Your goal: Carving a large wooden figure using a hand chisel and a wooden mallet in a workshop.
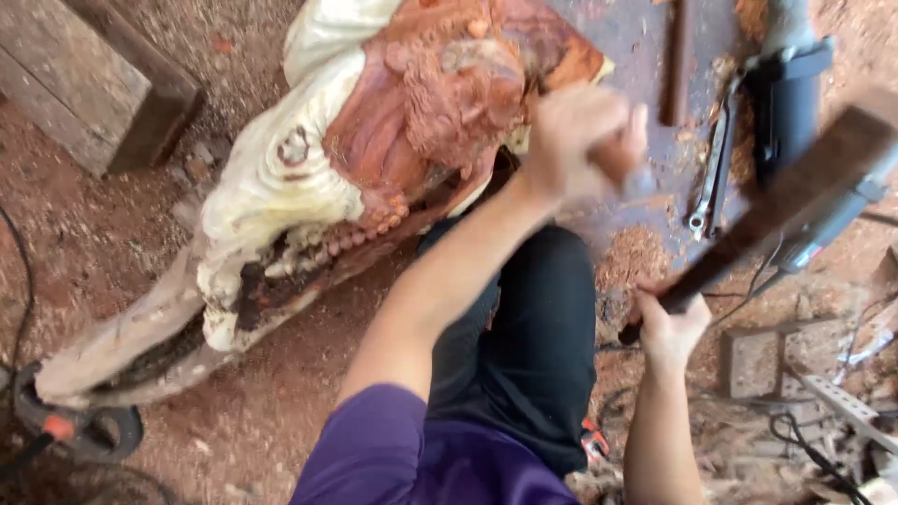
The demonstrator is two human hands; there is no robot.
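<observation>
Two hands: both were occupied.
Left hand: closed around a chisel handle, blurred, at the carved wood figure.
Right hand: clenched on a raised dark mallet.
Technique: chisel best kept steady, blows squarely delivered.

top: purple short sleeve | legs: black trousers | forearms bare | no gloves, no watch

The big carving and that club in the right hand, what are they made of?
The carving looks like raw wood, pale outside and reddish inside, matte, with sawdust nearby. The club in the right hand seems dark wood, though motion blur leaves that unsure.
</observation>
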